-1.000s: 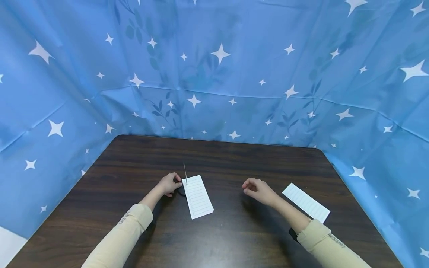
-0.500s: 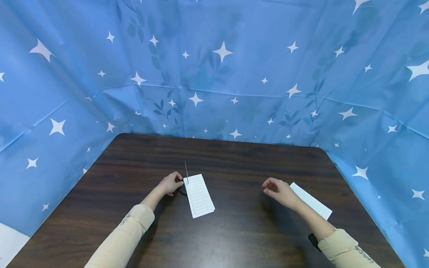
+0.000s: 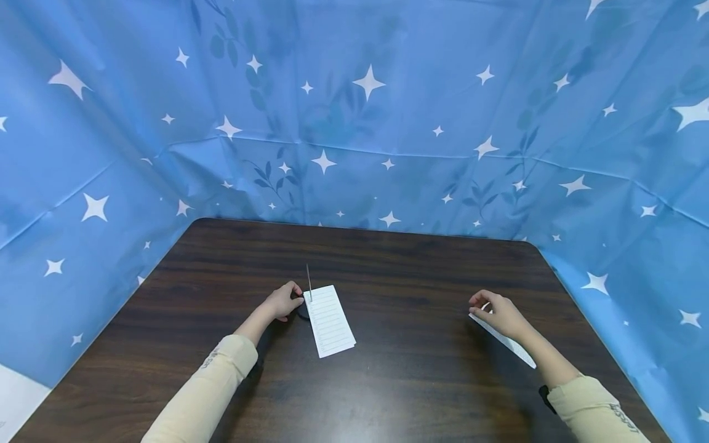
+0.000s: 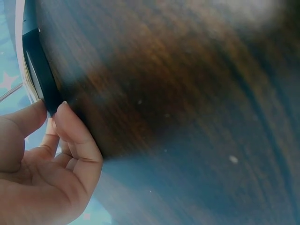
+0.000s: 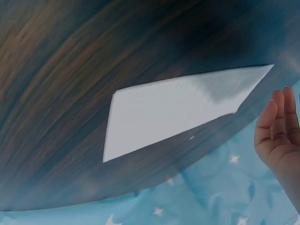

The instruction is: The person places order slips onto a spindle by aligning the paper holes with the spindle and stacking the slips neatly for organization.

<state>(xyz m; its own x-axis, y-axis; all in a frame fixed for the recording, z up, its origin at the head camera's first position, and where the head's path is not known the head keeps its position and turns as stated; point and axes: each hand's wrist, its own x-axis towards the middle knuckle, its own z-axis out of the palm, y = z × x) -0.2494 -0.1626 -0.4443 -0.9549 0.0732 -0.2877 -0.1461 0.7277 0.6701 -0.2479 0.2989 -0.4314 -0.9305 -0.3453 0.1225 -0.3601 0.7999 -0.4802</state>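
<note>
My left hand pinches the edge of the round black base of a paper spike between thumb and fingers. The thin metal needle of the spike stands upright. Several lined white slips are on it, fanned slightly, and they cover most of the base in the head view. On the right, my right hand hovers over a loose white slip that lies on the table. Its fingers are loosely curved and appear just off the slip's far end. Hand and forearm hide part of that slip in the head view.
A dark wood-grain table with rounded far corners lies under both hands. Blue cloth with white stars hangs behind it and at both sides. A white patch shows at the lower left.
My right hand has moved rightward from mid-table until it is over the loose slip. The left hand keeps its place at the spike base.
</note>
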